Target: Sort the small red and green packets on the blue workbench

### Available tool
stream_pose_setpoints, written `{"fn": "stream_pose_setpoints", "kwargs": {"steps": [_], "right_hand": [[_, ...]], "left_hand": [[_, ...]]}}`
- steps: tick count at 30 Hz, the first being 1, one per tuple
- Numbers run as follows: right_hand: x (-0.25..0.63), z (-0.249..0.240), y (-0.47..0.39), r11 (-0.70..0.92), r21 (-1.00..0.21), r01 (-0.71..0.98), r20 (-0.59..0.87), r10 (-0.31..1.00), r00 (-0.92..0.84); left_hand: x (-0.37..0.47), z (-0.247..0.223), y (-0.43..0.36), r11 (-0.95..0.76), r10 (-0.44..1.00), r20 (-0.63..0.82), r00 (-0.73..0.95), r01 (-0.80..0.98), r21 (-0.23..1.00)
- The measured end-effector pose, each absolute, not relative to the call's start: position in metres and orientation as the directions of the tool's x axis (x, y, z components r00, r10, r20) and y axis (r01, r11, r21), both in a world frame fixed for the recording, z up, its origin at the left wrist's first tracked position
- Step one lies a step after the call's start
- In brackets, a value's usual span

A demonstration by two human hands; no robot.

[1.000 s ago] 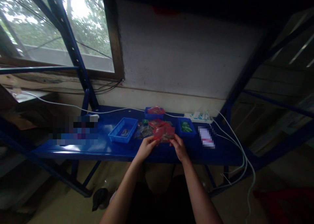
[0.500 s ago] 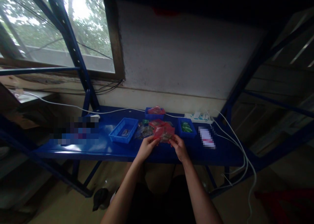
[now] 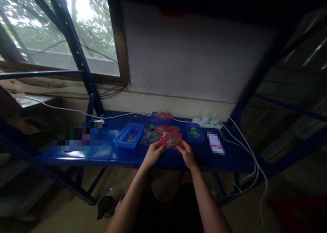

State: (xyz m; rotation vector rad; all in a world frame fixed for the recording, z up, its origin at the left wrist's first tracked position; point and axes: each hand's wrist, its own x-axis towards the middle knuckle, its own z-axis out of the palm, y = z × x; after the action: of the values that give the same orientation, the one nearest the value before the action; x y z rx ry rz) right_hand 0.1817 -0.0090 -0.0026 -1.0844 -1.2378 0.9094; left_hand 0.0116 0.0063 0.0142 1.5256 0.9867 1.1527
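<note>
Between my two hands is a red-tinted clear plastic bag (image 3: 171, 139) with small greyish contents that I cannot make out. My left hand (image 3: 154, 152) pinches its lower left corner, and my right hand (image 3: 187, 152) grips the lower right edge. Just behind it, more red bags (image 3: 163, 128) lie on the blue table (image 3: 102, 156). Left of these is a pile of clear bags (image 3: 152, 136) with small metallic-looking pieces. A blue tray (image 3: 129, 135) further left holds a few small items. On the right, another blue tray (image 3: 194, 132) contains green packets (image 3: 194, 132).
A third blue tray (image 3: 160, 118) with red bags stands at the back by the wall. A white power strip (image 3: 206, 122) with cables (image 3: 251, 151) lies at the back right. Blue rack posts (image 3: 81, 56) frame both sides. A pixelated flat object (image 3: 216, 143) lies to the right.
Hardly anything differs. Both hands keep the red plastic bag in the same place, with only a very slight shift of the fingers.
</note>
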Motion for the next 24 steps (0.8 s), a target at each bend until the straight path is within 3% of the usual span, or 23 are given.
{"fn": "stream_pose_setpoints", "kwargs": {"steps": [8, 15, 20, 24], "right_hand": [[0.183, -0.006, -0.007, 0.265, -0.963, 0.044, 0.269, 0.953, 0.141], [0.187, -0.01, -0.002, 0.364, -0.918, 0.158, 0.395, 0.877, 0.274], [0.189, -0.01, -0.006, 0.292, -0.951, 0.1, 0.306, 0.934, 0.186], [0.187, -0.012, -0.004, 0.27, -0.962, 0.026, 0.269, 0.938, 0.22]], "left_hand": [[0.011, 0.008, 0.011, -0.259, 0.942, 0.233, 0.241, 0.08, 0.963], [0.011, 0.012, 0.011, -0.241, 0.946, 0.224, 0.233, 0.046, 0.97], [0.012, 0.009, 0.014, -0.251, 0.947, 0.249, 0.202, -0.013, 0.968], [0.012, 0.002, 0.018, -0.198, 0.97, 0.205, 0.129, -0.067, 0.978]]}}
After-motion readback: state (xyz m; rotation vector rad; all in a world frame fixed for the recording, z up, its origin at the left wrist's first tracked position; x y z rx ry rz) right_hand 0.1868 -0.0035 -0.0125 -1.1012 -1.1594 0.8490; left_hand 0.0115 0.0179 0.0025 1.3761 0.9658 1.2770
